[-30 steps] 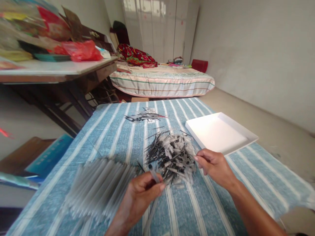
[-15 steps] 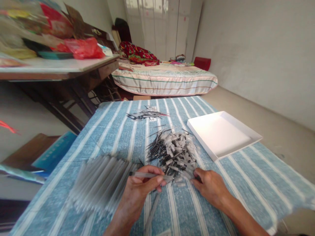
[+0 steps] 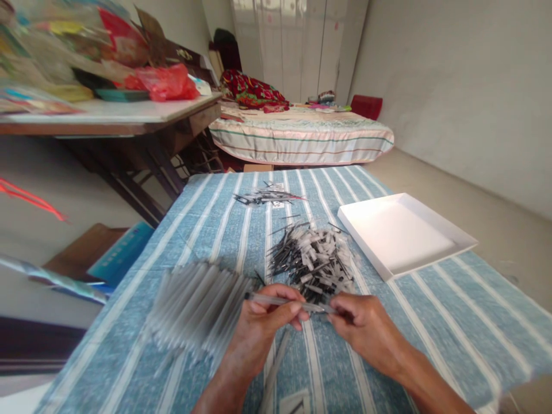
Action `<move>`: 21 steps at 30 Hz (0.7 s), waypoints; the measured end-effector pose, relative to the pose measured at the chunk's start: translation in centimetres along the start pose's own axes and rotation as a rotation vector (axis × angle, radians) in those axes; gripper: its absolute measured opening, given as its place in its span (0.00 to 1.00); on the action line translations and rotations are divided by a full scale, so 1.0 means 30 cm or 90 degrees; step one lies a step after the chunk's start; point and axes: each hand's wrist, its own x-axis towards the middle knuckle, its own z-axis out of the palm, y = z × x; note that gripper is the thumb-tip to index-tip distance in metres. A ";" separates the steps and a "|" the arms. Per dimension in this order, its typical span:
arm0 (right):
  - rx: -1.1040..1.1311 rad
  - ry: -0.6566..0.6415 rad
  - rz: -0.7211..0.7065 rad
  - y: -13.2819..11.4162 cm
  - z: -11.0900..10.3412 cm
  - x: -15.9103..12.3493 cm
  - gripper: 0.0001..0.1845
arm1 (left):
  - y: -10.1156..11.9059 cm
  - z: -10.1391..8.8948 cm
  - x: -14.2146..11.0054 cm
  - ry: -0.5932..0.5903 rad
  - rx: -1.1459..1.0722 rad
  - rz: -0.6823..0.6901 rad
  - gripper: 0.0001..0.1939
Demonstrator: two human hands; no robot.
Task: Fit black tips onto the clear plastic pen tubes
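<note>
My left hand point(image 3: 263, 325) is closed around a clear pen barrel point(image 3: 276, 300) held level over the striped cloth. My right hand point(image 3: 360, 328) pinches a thin refill point(image 3: 323, 309) at the barrel's right end. Just beyond both hands lies a heap of black-and-white refills point(image 3: 313, 261). A pile of clear barrels point(image 3: 196, 305) lies to the left of my left hand.
The table carries a blue striped cloth point(image 3: 431, 322). A shallow white tray point(image 3: 403, 233) sits at the right. A small bunch of dark parts point(image 3: 265, 197) lies at the far edge. A cluttered table point(image 3: 112, 118) stands left, a bed point(image 3: 302, 138) behind.
My right hand came down from the heap and met the end of the barrel. My left hand turned the barrel level. The view shifted slightly.
</note>
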 end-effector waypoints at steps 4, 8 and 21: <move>-0.005 -0.013 -0.055 -0.023 -0.006 0.004 0.10 | -0.002 -0.007 0.002 -0.007 0.004 -0.002 0.03; -0.011 -0.015 -0.070 -0.039 -0.010 0.005 0.10 | -0.002 -0.020 0.001 -0.044 0.017 -0.014 0.03; 0.087 0.013 -0.120 -0.037 0.029 -0.020 0.09 | -0.009 -0.015 -0.003 -0.026 -0.082 -0.048 0.03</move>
